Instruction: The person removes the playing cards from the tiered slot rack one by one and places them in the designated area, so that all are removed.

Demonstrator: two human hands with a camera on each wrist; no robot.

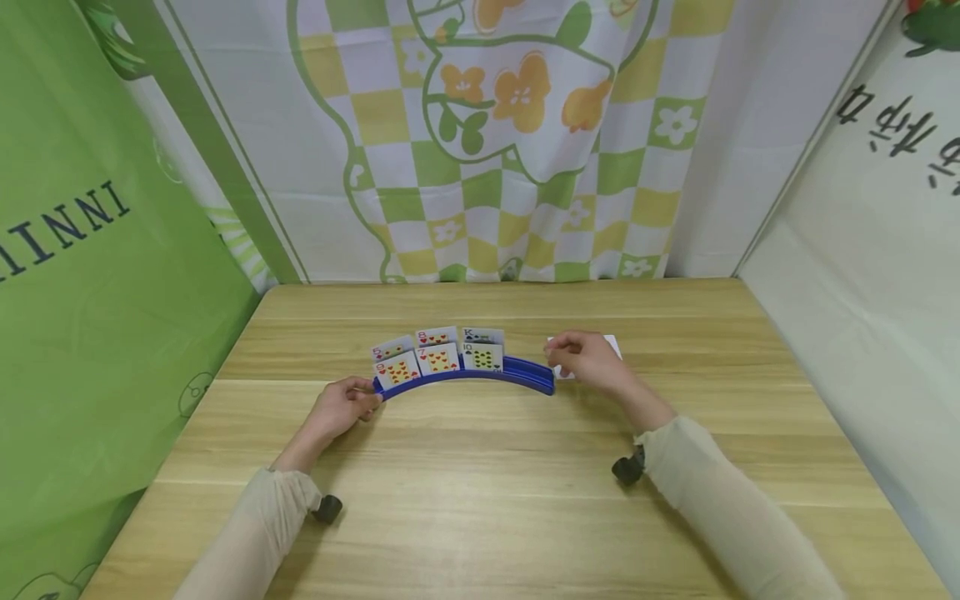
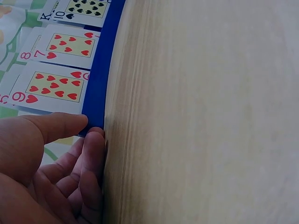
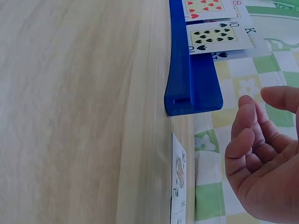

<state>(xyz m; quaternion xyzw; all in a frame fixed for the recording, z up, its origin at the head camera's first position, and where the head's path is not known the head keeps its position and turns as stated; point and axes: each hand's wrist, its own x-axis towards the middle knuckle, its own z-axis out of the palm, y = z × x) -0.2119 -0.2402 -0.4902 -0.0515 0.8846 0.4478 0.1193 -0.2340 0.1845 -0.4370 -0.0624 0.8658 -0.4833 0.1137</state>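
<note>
A curved blue card holder (image 1: 531, 379) stands on the table with two rows of playing cards in its left and middle parts. The front row shows a nine of hearts (image 2: 53, 86), a seven of hearts (image 2: 70, 46) and a ten of spades (image 3: 218, 37). Behind them a five, an eight and a king (image 1: 491, 335) peek out. My left hand (image 1: 341, 410) pinches the holder's left end between thumb and finger. Past its right end, my right hand (image 1: 592, 362) hovers with fingers loosely bent and nothing between them. Beneath it a face card (image 3: 179, 172) lies on the table, partly covered in the head view.
The wooden table (image 1: 480, 492) reaches back to a checked, flowered curtain (image 1: 517, 167). A green cloth wall (image 1: 90, 292) borders the left side, a white one (image 1: 862, 292) the right. Small black cameras (image 1: 628, 468) hang at both wrists.
</note>
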